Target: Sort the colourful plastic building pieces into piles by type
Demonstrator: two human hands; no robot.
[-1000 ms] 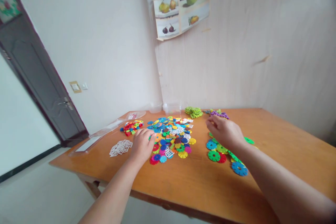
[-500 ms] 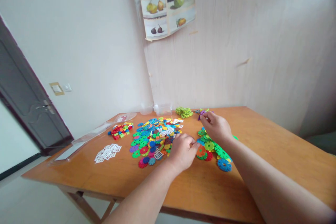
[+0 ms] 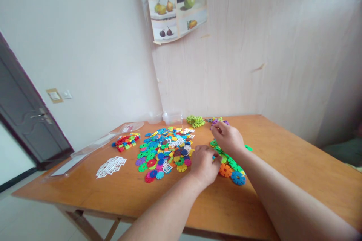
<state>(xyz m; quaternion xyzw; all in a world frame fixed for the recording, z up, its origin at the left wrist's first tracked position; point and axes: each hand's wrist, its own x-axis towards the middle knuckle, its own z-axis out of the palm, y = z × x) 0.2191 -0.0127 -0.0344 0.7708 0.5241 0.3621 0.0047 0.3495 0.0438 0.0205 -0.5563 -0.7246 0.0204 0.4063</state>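
Note:
A flat chain of joined coloured discs (image 3: 234, 171) lies on the wooden table (image 3: 283, 165), right of centre. My left hand (image 3: 205, 163) is at the chain's left edge with its fingers curled closed; what they hold is hidden. My right hand (image 3: 227, 137) rests over the far end of the chain, fingers bent and pressed onto the discs. A wide loose pile of coloured discs (image 3: 165, 148) lies just left of my left hand.
White lattice pieces (image 3: 111, 166) and a small heap of bricks (image 3: 125, 141) lie at the left. A yellow-green cluster (image 3: 195, 121) and purple pieces (image 3: 219, 121) sit at the back. A clear plastic tray (image 3: 85, 150) and clear tubs (image 3: 169, 116) line the far-left edge.
My left hand has moved from the loose pile rightwards to the disc chain. My right hand stayed on the chain. The view has shifted to the right.

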